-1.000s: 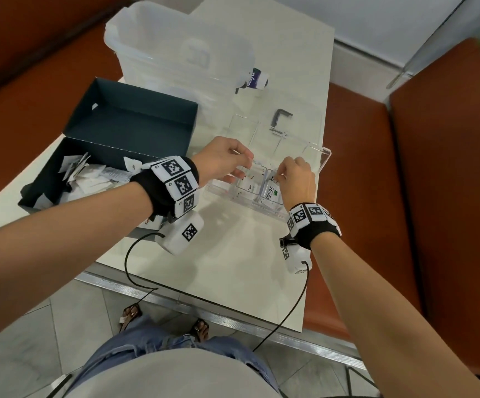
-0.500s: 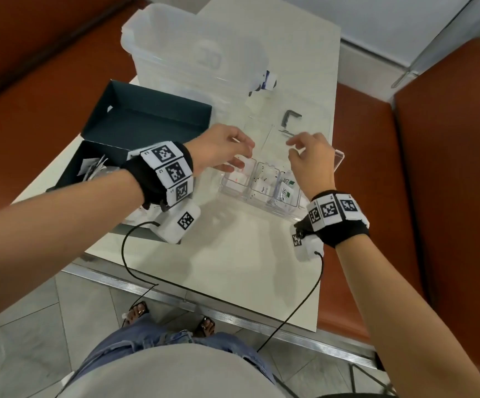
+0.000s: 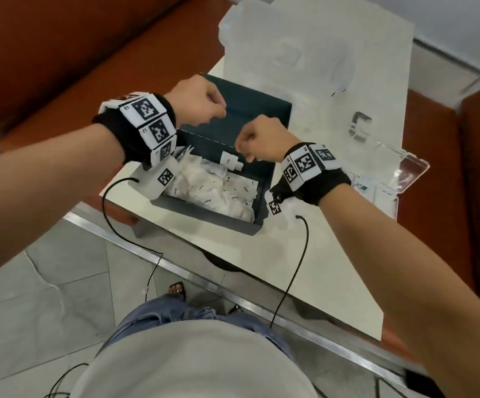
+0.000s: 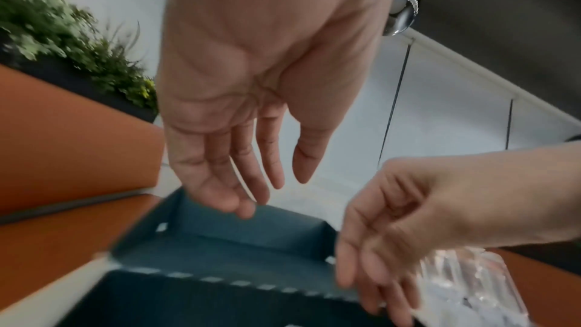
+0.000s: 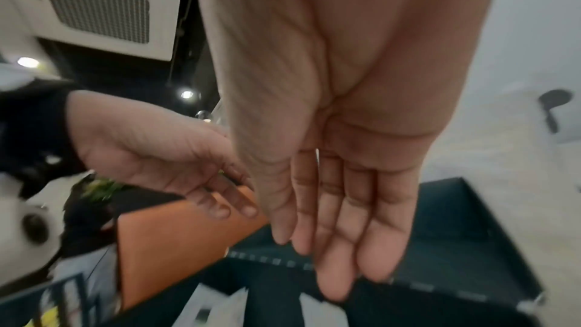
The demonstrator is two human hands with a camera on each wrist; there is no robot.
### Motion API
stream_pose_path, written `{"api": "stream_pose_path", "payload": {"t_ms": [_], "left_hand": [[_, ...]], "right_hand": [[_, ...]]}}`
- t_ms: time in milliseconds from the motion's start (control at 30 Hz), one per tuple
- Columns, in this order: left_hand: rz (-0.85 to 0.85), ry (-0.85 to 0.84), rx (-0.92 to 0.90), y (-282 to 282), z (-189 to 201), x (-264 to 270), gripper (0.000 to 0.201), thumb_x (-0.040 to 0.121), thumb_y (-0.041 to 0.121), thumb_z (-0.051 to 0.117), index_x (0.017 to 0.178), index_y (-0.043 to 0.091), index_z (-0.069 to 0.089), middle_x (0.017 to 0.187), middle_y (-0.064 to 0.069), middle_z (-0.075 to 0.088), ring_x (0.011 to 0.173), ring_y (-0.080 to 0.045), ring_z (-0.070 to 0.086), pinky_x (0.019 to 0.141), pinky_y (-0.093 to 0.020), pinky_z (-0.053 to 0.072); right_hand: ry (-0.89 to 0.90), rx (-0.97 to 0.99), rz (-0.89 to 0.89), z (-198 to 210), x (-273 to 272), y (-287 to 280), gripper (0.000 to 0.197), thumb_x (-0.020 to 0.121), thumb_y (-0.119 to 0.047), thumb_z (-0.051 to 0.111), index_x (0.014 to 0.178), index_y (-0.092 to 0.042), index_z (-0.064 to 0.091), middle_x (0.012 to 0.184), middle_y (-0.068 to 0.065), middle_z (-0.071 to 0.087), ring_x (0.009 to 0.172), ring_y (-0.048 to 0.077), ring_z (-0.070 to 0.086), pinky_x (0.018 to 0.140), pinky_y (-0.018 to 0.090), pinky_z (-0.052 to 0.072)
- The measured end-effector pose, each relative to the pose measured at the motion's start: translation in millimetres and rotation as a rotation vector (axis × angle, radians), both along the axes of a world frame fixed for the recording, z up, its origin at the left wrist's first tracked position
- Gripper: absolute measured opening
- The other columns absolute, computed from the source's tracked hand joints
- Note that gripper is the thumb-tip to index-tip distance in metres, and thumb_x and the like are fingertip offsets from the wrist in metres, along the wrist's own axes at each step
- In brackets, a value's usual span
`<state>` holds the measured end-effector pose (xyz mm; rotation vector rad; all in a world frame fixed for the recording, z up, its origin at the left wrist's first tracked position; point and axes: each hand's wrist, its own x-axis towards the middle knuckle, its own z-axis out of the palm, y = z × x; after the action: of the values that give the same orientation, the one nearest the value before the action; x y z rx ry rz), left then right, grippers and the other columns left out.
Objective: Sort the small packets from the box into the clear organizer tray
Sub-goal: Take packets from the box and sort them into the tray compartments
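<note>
A dark teal box (image 3: 206,216) lies open on the table, with several small white packets (image 3: 218,191) heaped in its near half. My left hand (image 3: 214,109) hovers over the box's far left part, fingers loosely hanging and empty, as the left wrist view (image 4: 229,170) shows. My right hand (image 3: 244,142) hangs over the box's middle right, fingers straight and empty in the right wrist view (image 5: 339,220). Neither hand touches a packet. The clear organizer tray (image 3: 402,170) sits to the right of the box with a few packets in it.
A large translucent plastic bin (image 3: 290,50) stands behind the box. A small dark metal bracket (image 3: 358,124) lies beyond the tray. Orange seats (image 3: 60,53) flank the table on both sides. The table's metal front edge (image 3: 233,294) runs close to my body.
Both hands left the organizer tray and swung left to hover over the open box. The view has swung left with them.
</note>
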<state>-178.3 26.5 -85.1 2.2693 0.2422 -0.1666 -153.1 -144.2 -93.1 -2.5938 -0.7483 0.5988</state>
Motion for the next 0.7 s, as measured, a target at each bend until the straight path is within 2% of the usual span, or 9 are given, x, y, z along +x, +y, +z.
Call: {"api": "stream_pose_path", "payload": {"t_ms": [100, 167, 267, 333, 400, 467, 533, 600, 700], "left_hand": [[0.033, 0.067, 0.196, 35.4, -15.2, -15.2, 0.035, 0.090, 0.029, 0.067, 0.121, 0.015, 0.060, 0.124, -0.007, 0.060, 0.102, -0.022, 0.056, 0.077, -0.030, 0.045], [0.047, 0.183, 0.248, 48.1, -24.5, -23.1, 0.051, 0.092, 0.033, 0.065, 0.135, 0.011, 0.047, 0.133, -0.011, 0.053, 0.110, -0.027, 0.054, 0.082, -0.035, 0.049], [0.045, 0.392, 0.107, 60.5, -34.7, -35.5, 0.057, 0.098, 0.029, 0.057, 0.144, 0.003, 0.036, 0.137, -0.016, 0.049, 0.108, -0.032, 0.057, 0.082, -0.046, 0.057], [0.037, 0.458, -0.057, 66.6, -39.1, -42.4, 0.047, 0.102, 0.022, 0.049, 0.141, -0.003, 0.039, 0.133, -0.018, 0.052, 0.099, -0.034, 0.061, 0.072, -0.047, 0.059], [0.036, 0.461, -0.168, 67.8, -41.9, -46.7, 0.036, 0.104, 0.016, 0.043, 0.132, -0.007, 0.048, 0.124, -0.020, 0.058, 0.083, -0.032, 0.065, 0.059, -0.041, 0.057], [0.025, 0.433, -0.191, 67.8, -42.8, -46.1, 0.031, 0.104, 0.012, 0.042, 0.124, -0.009, 0.054, 0.114, -0.019, 0.062, 0.075, -0.030, 0.066, 0.055, -0.041, 0.057], [-0.003, 0.410, -0.147, 67.8, -42.0, -43.8, 0.031, 0.103, 0.010, 0.043, 0.122, -0.011, 0.056, 0.110, -0.020, 0.063, 0.077, -0.032, 0.068, 0.059, -0.044, 0.060], [-0.021, 0.405, -0.122, 67.5, -40.7, -41.4, 0.031, 0.103, 0.011, 0.043, 0.122, -0.010, 0.056, 0.112, -0.022, 0.064, 0.082, -0.035, 0.069, 0.067, -0.049, 0.060], [-0.040, 0.433, -0.142, 69.1, -40.3, -39.3, 0.033, 0.103, 0.012, 0.043, 0.127, -0.009, 0.053, 0.116, -0.021, 0.062, 0.087, -0.038, 0.069, 0.074, -0.053, 0.059]], "right_hand": [[0.037, -0.245, 0.056, -17.0, -14.1, 22.8, 0.030, 0.093, -0.023, 0.058, 0.109, 0.002, 0.064, 0.093, 0.014, 0.070, 0.077, 0.023, 0.064, 0.077, 0.034, 0.055], [0.009, -0.408, 0.129, -27.1, -22.2, 30.8, 0.051, 0.094, -0.040, 0.056, 0.126, 0.000, 0.055, 0.114, 0.014, 0.063, 0.100, 0.028, 0.061, 0.086, 0.034, 0.048], [0.078, -0.456, 0.223, -44.9, -30.0, 43.7, 0.077, 0.092, -0.055, 0.052, 0.146, -0.005, 0.032, 0.146, 0.014, 0.044, 0.130, 0.030, 0.045, 0.102, 0.032, 0.037], [0.134, -0.439, 0.228, -54.6, -32.5, 56.3, 0.093, 0.087, -0.058, 0.057, 0.152, -0.007, 0.015, 0.154, 0.011, 0.032, 0.137, 0.028, 0.037, 0.109, 0.032, 0.034], [0.187, -0.366, 0.198, -61.2, -31.2, 67.2, 0.098, 0.085, -0.053, 0.064, 0.152, -0.007, 0.009, 0.152, 0.012, 0.034, 0.126, 0.029, 0.049, 0.091, 0.025, 0.050], [0.269, -0.227, 0.098, -64.4, -28.8, 77.0, 0.093, 0.084, -0.042, 0.070, 0.149, -0.008, 0.014, 0.144, 0.013, 0.041, 0.093, 0.026, 0.062, 0.060, 0.022, 0.055], [0.248, -0.160, 0.011, -66.8, -27.5, 85.5, 0.080, 0.082, -0.038, 0.073, 0.142, -0.007, 0.029, 0.133, 0.012, 0.049, 0.079, 0.022, 0.061, 0.055, 0.025, 0.053], [0.209, -0.133, -0.083, -72.1, -23.3, 90.2, 0.064, 0.082, -0.036, 0.073, 0.129, -0.001, 0.046, 0.114, 0.013, 0.058, 0.085, 0.025, 0.061, 0.062, 0.029, 0.053], [0.349, 0.000, -0.348, -78.1, -19.0, 92.3, 0.040, 0.084, -0.033, 0.071, 0.106, -0.004, 0.056, 0.087, 0.008, 0.056, 0.072, 0.019, 0.059, 0.050, 0.028, 0.050]]}}
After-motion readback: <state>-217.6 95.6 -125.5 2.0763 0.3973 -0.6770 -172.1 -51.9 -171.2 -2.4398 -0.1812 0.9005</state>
